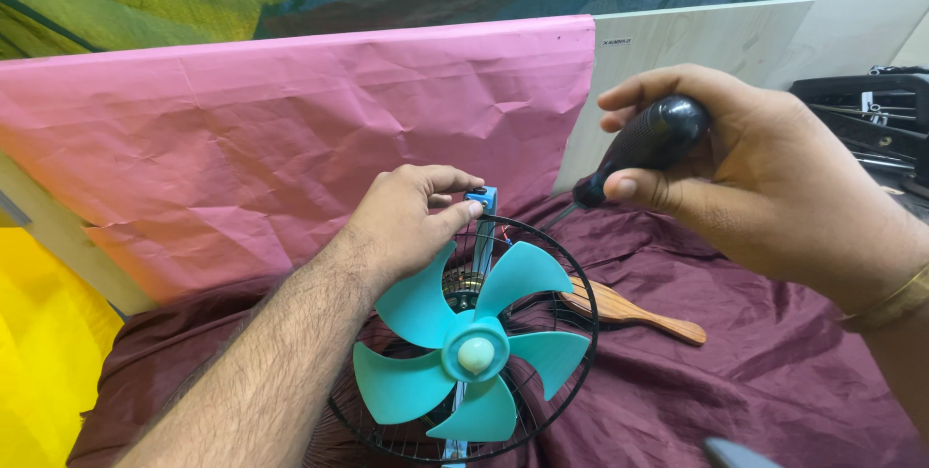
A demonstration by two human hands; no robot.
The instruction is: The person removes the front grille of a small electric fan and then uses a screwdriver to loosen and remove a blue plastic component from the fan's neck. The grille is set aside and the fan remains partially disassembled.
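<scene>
A black-handled screwdriver [644, 147], its shaft slanting down-left, is gripped by the right hand [764, 178]; a blue plastic bracket [482, 201] is pinched by the left hand [406, 221] fingers. The 5 glossy teal blades [471, 347] are ringed by a black wire guard [571, 274].

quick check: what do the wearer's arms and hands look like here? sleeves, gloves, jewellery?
Both hands bare, no gloves. Left hand on a hairy forearm with no sleeve in view. Right hand has a gold-coloured bangle at the wrist; no sleeve visible. No rings or watch seen.

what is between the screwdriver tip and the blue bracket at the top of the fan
Nothing visible. The right hand holds the screwdriver, whose shaft slants down-left toward the blue bracket. The left hand pinches that bracket from the left, with its fingertips right beside it. The teal blades sit lower, out of the path.
</scene>
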